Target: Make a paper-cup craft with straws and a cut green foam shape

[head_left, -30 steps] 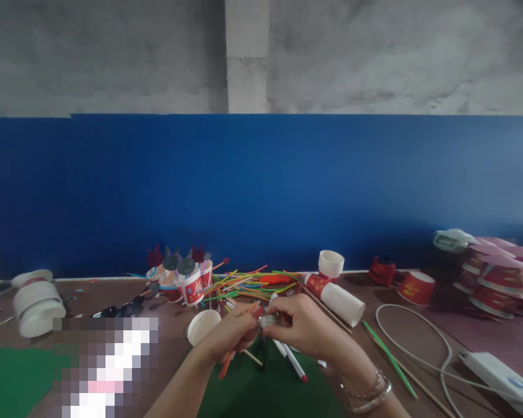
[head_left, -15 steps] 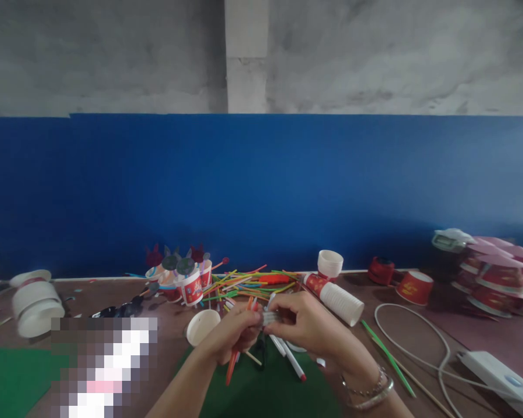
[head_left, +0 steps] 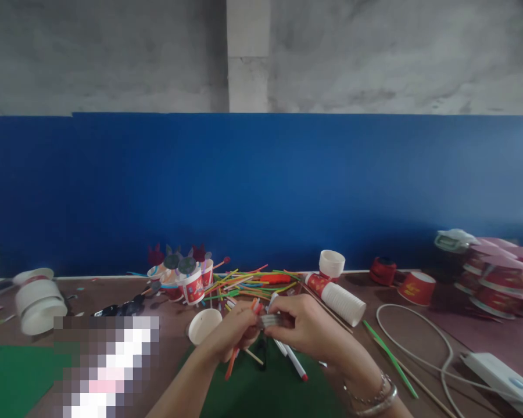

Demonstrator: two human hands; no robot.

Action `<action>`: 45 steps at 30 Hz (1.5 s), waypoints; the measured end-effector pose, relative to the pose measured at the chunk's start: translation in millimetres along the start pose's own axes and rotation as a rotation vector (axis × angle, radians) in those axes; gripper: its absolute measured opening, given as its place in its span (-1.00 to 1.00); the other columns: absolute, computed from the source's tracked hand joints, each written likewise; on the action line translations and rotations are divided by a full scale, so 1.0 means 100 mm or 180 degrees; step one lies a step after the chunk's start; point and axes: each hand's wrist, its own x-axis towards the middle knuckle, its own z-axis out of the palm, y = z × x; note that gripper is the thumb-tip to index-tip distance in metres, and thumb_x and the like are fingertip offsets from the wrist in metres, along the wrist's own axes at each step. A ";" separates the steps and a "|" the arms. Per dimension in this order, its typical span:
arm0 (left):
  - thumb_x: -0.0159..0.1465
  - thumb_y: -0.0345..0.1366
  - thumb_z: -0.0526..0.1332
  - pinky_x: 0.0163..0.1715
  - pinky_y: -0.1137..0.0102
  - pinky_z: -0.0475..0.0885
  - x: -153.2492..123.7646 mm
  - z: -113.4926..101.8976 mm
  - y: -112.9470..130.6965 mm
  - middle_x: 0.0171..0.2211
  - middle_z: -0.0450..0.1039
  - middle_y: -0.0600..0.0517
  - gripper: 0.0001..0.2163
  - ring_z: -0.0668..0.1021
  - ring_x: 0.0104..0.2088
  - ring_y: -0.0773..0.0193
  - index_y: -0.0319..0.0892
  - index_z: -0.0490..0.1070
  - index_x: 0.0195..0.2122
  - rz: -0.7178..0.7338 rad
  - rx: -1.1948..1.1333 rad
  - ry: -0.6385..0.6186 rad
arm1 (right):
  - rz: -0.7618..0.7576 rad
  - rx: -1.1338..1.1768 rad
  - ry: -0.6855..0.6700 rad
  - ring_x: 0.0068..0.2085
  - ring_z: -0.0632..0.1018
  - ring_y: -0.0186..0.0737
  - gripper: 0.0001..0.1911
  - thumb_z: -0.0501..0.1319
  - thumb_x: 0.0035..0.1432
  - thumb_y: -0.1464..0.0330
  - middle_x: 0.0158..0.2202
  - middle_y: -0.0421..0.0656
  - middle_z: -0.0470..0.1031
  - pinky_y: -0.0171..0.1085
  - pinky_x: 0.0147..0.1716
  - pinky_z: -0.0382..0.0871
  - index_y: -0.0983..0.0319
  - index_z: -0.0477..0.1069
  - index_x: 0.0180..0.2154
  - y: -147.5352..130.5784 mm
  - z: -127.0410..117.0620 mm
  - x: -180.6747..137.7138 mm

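Orange straws or thin sticks pass through the closed fingers of my left hand, sticking out above and below. My right hand pinches a small greyish, translucent, ridged piece whose kind I cannot make out. Its left end meets the left fingertips, so both hands are close together over a dark green sheet. Under them lie white markers, one with a red end, a thin wooden stick and a dark object partly hidden. A white paper cup is beside my left hand.
Behind the hands lies a pile of coloured sticks. Decorated paper cups stand at back left; a stack of cups lies to the right. A white cable and power strip occupy the right. A blue wall stands behind.
My hands stay almost in place. The orange straws have tilted slightly, and the grey piece has turned a little so more of it shows. The whole view has shifted slightly.
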 end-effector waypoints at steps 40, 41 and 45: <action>-0.06 -0.35 0.17 -0.74 0.51 -0.20 0.01 0.03 0.01 -0.75 -0.06 0.31 -0.81 -0.06 -0.73 0.51 -0.17 0.33 -0.37 0.0347 0.0110 0.0348 | 0.0347 0.0412 -0.0061 -0.55 0.25 -0.41 -0.79 0.23 0.04 0.25 -0.61 -0.30 0.27 -0.39 -0.57 0.05 0.25 0.38 -0.51 0.23 -0.03 0.04; -0.03 -0.34 0.19 -0.73 0.51 -0.18 -0.01 0.03 0.04 -0.74 -0.05 0.30 -0.79 -0.04 -0.72 0.51 -0.18 0.35 -0.31 0.0459 0.0261 0.0420 | 0.0387 0.0587 -0.0184 -0.55 0.25 -0.41 -0.78 0.22 0.06 0.24 -0.60 -0.29 0.28 -0.39 -0.58 0.06 0.25 0.38 -0.51 0.27 -0.04 0.04; 0.08 -0.27 0.26 -0.69 0.50 -0.09 -0.06 -0.01 0.07 -0.70 0.08 0.23 -0.82 0.08 -0.69 0.49 -0.20 0.42 -0.30 0.0671 0.0860 0.0489 | 0.0498 0.1278 -0.0685 -0.53 0.30 -0.40 -0.75 0.22 0.07 0.19 -0.55 -0.25 0.36 -0.40 -0.59 0.12 0.26 0.44 -0.45 0.36 -0.07 0.03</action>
